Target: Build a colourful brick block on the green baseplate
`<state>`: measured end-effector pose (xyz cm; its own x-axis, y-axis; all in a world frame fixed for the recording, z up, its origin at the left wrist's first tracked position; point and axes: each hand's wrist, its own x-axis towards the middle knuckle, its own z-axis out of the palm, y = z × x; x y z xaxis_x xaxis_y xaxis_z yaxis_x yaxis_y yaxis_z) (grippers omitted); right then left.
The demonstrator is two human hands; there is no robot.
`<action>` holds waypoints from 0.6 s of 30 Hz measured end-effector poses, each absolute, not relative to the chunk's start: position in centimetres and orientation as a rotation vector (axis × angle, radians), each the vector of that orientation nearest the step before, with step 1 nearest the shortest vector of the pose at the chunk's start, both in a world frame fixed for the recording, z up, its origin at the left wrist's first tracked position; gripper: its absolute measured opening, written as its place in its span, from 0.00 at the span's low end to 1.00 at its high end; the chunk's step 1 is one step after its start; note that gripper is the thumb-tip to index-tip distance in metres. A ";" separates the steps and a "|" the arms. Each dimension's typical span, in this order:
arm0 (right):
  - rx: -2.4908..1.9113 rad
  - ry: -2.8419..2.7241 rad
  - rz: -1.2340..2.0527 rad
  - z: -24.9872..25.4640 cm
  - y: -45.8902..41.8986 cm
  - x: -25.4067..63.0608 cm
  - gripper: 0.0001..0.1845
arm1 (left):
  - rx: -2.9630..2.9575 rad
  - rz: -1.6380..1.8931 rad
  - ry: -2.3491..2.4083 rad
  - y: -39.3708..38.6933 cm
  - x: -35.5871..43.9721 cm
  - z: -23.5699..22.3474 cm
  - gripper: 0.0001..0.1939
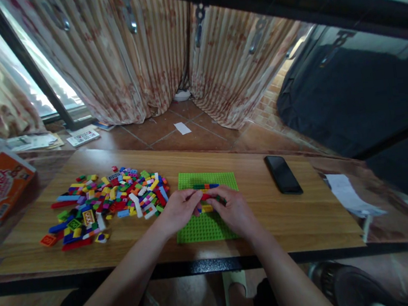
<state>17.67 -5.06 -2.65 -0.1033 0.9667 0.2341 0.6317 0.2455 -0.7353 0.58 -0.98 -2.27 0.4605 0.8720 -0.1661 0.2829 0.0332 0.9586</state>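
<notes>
Both hands meet over a green studded baseplate (191, 233) on the wooden table. My left hand (181, 208) comes in from the left, thumb and fingers closed at a red toy brick (206, 197). From the other side my right hand (233, 208) pinches the same red brick. Around the fingers, blue, green and yellow bricks show on the plate, among them a blue brick (213, 186) at the back and a yellow brick (207, 208) in front. My fingers hide part of these bricks, so how they join cannot be made out.
A wide heap of mixed toy bricks (119, 193) covers the table's left part. A black phone (283, 175) lies to the right. An orange-labelled plastic box (1, 185) stands at far left. The table's dark front edge (203, 266) runs below my forearms.
</notes>
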 end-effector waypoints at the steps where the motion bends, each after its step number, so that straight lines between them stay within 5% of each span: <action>1: -1.500 -1.845 0.587 -2.8 -5.0 17.8 0.07 | 1.519 0.627 1.072 -0.9 0.5 -2.3 0.20; 18: -1.718 -1.982 0.481 -3.8 -4.3 17.2 0.09 | 1.932 0.598 1.258 -1.0 -0.2 -2.5 0.11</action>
